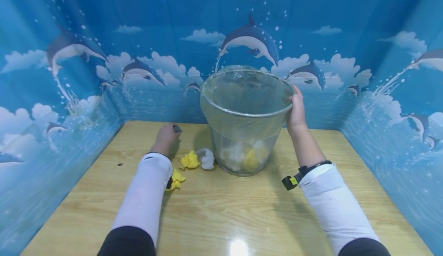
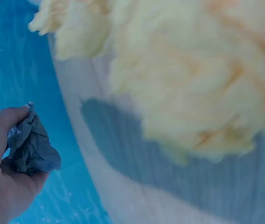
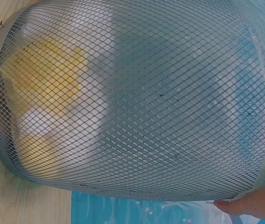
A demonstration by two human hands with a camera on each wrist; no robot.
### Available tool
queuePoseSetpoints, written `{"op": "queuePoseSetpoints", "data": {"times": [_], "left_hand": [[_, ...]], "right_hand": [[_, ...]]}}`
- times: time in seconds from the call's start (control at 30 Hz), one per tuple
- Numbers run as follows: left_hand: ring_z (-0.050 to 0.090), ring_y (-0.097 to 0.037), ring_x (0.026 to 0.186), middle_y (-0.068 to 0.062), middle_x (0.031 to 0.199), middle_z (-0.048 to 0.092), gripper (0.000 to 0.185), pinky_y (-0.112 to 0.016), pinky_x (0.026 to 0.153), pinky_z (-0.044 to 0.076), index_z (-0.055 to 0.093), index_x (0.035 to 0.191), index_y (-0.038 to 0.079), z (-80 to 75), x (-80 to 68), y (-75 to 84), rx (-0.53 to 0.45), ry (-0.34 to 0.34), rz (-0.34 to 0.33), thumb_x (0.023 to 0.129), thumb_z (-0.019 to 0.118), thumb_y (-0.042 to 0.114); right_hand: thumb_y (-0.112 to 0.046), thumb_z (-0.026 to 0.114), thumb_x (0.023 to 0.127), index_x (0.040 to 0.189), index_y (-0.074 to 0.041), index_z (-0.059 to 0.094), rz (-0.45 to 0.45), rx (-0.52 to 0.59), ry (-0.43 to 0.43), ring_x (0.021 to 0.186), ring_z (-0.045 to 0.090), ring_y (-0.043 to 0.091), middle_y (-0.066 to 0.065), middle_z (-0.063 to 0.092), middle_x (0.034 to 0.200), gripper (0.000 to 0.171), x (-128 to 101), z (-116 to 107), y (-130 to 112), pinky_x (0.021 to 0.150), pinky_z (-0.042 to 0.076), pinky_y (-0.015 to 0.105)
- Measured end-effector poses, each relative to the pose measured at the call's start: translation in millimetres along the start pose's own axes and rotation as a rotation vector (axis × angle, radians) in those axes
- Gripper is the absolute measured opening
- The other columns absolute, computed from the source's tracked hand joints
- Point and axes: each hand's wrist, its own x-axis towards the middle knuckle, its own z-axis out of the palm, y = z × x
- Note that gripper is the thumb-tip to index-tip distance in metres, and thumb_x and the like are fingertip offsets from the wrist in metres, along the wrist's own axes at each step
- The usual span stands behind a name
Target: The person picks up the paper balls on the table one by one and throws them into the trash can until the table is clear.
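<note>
Crumpled grey paper (image 2: pixel 32 147) sits pinched in left-hand fingers (image 2: pixel 6 119); right-hand fingers (image 1: pixel 295 106) grip unlabelled bin rim (image 1: pixel 242 111).

I can't read any text, label, brand, number or sign in any of my three views. The wall panels (image 1: pixel 69 75) around the tabletop (image 1: pixel 225 217) carry only pictures of dolphins, clouds and spray, with no lettering. The small yellow tag (image 1: pixel 293 180) on the strap at my right wrist is too small for me to make out any marking. The mesh bin (image 1: pixel 242 133) and its liner show no print in my head or right wrist view, and the crumpled paper (image 2: pixel 30 149) in my left wrist view shows no writing either.
</note>
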Motion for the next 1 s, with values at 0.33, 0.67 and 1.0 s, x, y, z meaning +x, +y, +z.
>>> {"op": "queuePoseSetpoints", "data": {"times": [0.33,0.67,1.0], "left_hand": [[0.051,-0.041,0.122,-0.027,0.136,0.050,0.049,-0.052,0.098,0.046,0.043,0.141,-0.003,-33.2,12.3,13.6,-0.073,0.100,-0.019,0.100,0.049,0.024],[0.044,-0.040,0.129,-0.024,0.144,0.043,0.054,-0.053,0.101,0.043,0.037,0.147,0.003,-67.6,9.2,50.9,-0.171,0.194,0.009,0.100,0.050,0.026],[0.043,-0.034,0.134,-0.016,0.148,0.043,0.052,-0.049,0.105,0.042,0.040,0.147,0.011,-89.7,-0.1,90.6,-0.301,0.351,0.049,0.100,0.051,0.031]], "right_hand": [[-0.015,0.023,0.093,0.155,-0.012,0.011,0.004,-0.013,0.007,0.140,0.024,0.025,0.004,0.013,0.159,0.063,0,1,1,0.117,0.022,0.041],[-0.015,0.023,0.093,0.155,-0.013,0.010,0.001,-0.022,0.004,0.139,0.024,0.025,0.003,0.013,0.160,0.064,0,0,0,0.116,0.022,0.041],[-0.015,0.023,0.093,0.155,-0.014,0.012,-0.006,-0.020,0.004,0.138,0.024,0.025,0.004,0.014,0.159,0.063,0,0,0,0.116,0.023,0.041]]}}
